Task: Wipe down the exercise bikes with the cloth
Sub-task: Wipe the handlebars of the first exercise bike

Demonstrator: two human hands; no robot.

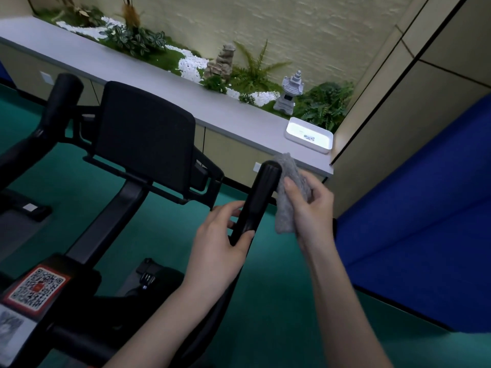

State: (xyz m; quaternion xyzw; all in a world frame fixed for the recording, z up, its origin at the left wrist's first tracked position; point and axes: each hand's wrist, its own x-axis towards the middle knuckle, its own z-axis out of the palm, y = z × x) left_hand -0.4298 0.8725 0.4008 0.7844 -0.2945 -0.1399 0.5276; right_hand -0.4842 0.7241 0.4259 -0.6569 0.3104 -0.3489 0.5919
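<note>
Dim indoor light with a cool teal cast. Brightest zone is the textured wall [305, 30] far above both hands, streaked by motion blur. White tray [309, 135] just above the right hand [310, 208] is blown out with glare. Black handlebar grip [261, 192] in the left hand [220, 235] reads near-featureless, faint sheen only. Cloth [288, 168] in the right hand is soft-edged, and the right forearm is smeared. Ledge [79, 54] up-left of the hands bows from wide-angle distortion.
</note>
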